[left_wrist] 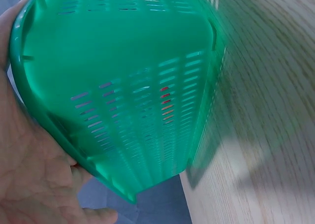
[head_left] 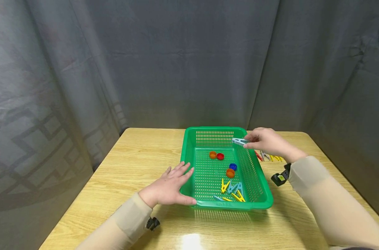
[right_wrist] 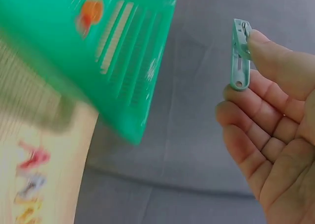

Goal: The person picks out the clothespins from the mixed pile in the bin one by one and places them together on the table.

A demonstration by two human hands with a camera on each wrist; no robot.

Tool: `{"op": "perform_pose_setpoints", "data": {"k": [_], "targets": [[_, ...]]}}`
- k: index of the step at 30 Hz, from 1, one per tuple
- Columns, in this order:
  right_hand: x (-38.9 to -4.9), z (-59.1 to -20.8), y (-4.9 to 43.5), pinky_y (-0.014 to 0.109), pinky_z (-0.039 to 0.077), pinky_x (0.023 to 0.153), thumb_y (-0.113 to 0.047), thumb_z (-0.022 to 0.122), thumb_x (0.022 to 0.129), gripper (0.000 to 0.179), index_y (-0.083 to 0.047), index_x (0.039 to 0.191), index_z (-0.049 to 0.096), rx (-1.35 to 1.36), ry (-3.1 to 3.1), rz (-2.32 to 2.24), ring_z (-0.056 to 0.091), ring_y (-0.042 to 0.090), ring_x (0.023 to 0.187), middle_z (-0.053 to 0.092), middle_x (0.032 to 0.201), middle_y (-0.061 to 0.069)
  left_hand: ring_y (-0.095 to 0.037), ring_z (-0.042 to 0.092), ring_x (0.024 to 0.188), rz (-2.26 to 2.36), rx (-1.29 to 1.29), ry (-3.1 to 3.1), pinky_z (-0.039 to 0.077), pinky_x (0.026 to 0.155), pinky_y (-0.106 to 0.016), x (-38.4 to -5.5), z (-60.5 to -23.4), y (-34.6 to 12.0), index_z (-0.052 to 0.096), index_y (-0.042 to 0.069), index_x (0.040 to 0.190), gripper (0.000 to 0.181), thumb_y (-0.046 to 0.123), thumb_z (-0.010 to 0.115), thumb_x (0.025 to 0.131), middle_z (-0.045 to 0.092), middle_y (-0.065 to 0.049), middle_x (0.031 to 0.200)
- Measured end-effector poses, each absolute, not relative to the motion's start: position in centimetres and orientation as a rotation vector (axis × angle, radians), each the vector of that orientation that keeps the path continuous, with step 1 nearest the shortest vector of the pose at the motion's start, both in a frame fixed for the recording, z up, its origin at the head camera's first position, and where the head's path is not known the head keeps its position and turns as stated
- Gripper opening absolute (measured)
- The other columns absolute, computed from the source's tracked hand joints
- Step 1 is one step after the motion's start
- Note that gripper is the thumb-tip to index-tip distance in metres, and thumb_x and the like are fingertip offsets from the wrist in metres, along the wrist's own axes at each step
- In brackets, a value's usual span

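A light blue clothespin [right_wrist: 239, 56] is pinched between the thumb and fingers of my right hand [head_left: 265, 140], raised over the right wall of a green plastic basket [head_left: 189, 139]. My left hand [head_left: 172, 184] rests with spread, straight fingers along the basket's near left rim. Inside the basket, blue clothespins [head_left: 232, 187] and yellow clothespins [head_left: 224, 185] lie toward the near right corner. Orange caps [head_left: 230, 173], a red cap [head_left: 220, 156] and a blue cap [head_left: 233, 167] sit on its floor farther back.
Right of the basket on the wooden table [head_left: 148, 146] lie a red clothespin [head_left: 258, 155], a grey clothespin [head_left: 265, 156] and yellow clothespins [head_left: 276, 158]. A grey curtain [head_left: 183, 69] hangs behind the table and along both sides.
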State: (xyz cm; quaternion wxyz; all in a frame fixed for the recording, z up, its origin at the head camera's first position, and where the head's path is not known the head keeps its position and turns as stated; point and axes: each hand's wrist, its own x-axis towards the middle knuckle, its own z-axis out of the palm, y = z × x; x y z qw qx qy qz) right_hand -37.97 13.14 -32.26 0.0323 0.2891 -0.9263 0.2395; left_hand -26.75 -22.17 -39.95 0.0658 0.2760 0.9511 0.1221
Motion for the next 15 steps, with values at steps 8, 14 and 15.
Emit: {"op": "perform_pose_setpoints", "data": {"k": [8, 14, 15], "targets": [[-39.5, -33.3, 17.9, 0.035, 0.046, 0.067, -0.028, 0.069, 0.09, 0.031, -0.001, 0.105, 0.07, 0.658, -2.908, 0.722, 0.054, 0.022, 0.078, 0.066, 0.094, 0.009, -0.021, -0.005, 0.147, 0.378, 0.837, 2.865, 0.006, 0.113, -0.058, -26.8, -39.9, -22.2, 0.014, 0.017, 0.156, 0.107, 0.081, 0.047, 0.077, 0.0, 0.001, 0.161], [-40.7, -35.1, 21.6, 0.045, 0.051, 0.072, -0.035, 0.064, 0.093, 0.048, 0.008, 0.115, 0.063, 0.484, -2.947, 0.73, 0.059, 0.031, 0.087, 0.064, 0.106, 0.024, -0.023, -0.004, 0.147, 0.38, 0.843, 2.863, 0.007, 0.113, -0.058, -26.7, -40.0, -22.1, 0.014, 0.016, 0.155, 0.107, 0.081, 0.048, 0.077, 0.0, 0.0, 0.161], [-40.9, -35.4, 22.2, 0.046, 0.051, 0.073, -0.036, 0.063, 0.093, 0.051, 0.009, 0.117, 0.061, 0.448, -2.949, 0.733, 0.06, 0.033, 0.089, 0.063, 0.108, 0.026, -0.023, -0.003, 0.147, 0.377, 0.845, 2.864, 0.007, 0.113, -0.058, -26.7, -40.0, -22.1, 0.014, 0.016, 0.155, 0.107, 0.08, 0.048, 0.077, 0.0, 0.0, 0.161]]}}
